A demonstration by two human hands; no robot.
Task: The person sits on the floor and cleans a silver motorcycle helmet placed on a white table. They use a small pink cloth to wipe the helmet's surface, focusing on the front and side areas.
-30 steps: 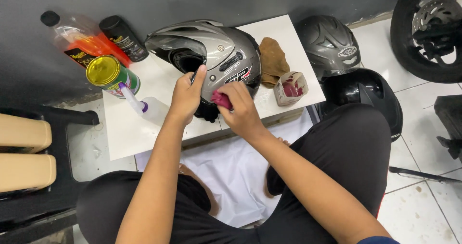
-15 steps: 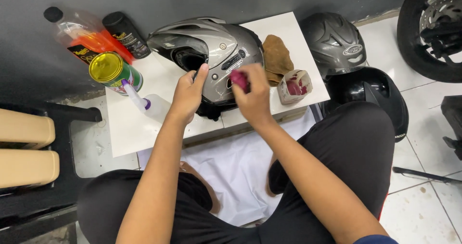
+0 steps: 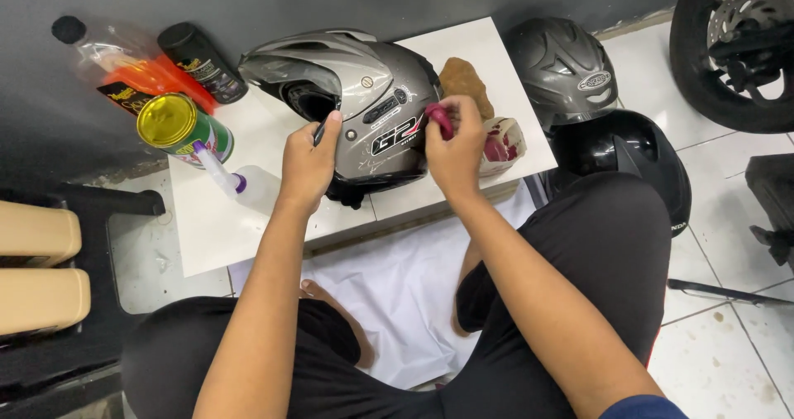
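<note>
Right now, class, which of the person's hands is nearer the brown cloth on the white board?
Right. The right hand sits just beside the brown cloth; the left hand grips the grey helmet's far side.

Head cam, looking down, close.
</note>
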